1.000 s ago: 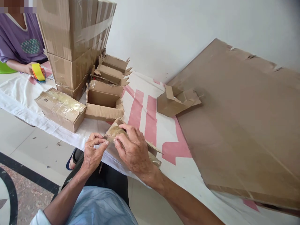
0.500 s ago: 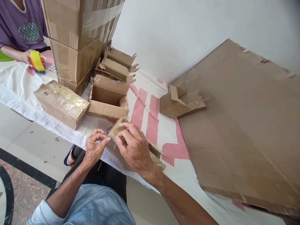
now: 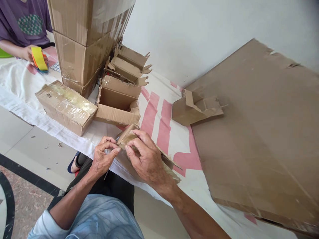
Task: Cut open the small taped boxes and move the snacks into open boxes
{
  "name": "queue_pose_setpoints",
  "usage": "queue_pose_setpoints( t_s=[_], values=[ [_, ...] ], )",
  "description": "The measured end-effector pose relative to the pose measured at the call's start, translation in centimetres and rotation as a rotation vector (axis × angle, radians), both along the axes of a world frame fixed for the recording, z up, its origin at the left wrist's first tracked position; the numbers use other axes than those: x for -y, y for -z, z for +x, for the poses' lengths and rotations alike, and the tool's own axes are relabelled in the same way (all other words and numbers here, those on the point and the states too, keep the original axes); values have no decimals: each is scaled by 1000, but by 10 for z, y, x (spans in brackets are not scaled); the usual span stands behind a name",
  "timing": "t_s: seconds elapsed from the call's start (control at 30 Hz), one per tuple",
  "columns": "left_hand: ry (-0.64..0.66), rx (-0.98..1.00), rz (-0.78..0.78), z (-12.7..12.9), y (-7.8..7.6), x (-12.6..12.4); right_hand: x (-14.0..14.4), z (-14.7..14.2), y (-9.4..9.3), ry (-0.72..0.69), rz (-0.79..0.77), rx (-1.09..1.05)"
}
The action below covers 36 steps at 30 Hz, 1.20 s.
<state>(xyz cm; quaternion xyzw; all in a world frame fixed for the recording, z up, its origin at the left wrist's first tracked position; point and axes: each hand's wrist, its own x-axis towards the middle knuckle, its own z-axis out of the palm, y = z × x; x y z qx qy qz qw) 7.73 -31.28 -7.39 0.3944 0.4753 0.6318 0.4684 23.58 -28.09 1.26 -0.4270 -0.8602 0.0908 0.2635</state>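
White cloth [image 3: 22,86] with pink stripes covers the table, wall behind. Head view: left hand [image 3: 103,159] and right hand [image 3: 146,159], both pinched shut on a flattened cardboard piece [image 3: 128,134] at the near edge, 6 o'clock. Open carton [image 3: 118,103] at 11; large cardboard sheet [image 3: 261,132] at 3.

Left hand [image 3: 103,159], right hand [image 3: 146,159] pinch flattened carton [image 3: 127,135] at table edge [image 3: 82,146]; open boxes [image 3: 118,103] behind.
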Motion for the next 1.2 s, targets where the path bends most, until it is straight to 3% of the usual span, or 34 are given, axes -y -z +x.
queue_pose_setpoints(
  t_s=[0.27,0.47,0.57,0.7,0.97,1.2],
  values=[
    [51,162,49,-4,-9,15,6,4,-12,20,-170,-150],
    [227,622,-162,2,-22,20,7,3,-19,42,-191,-203],
    [257,701,-200,3,-25,19,6,3,-21,17,-198,-206],
    [251,569,-214,4,-22,20,4,3,-21,-35,-187,-155],
    [155,314,-244,4,-1,17,-2,-3,-8,-117,86,81],
    [125,206,-261,3,4,8,-6,-8,-3,-126,160,136]
  ],
)
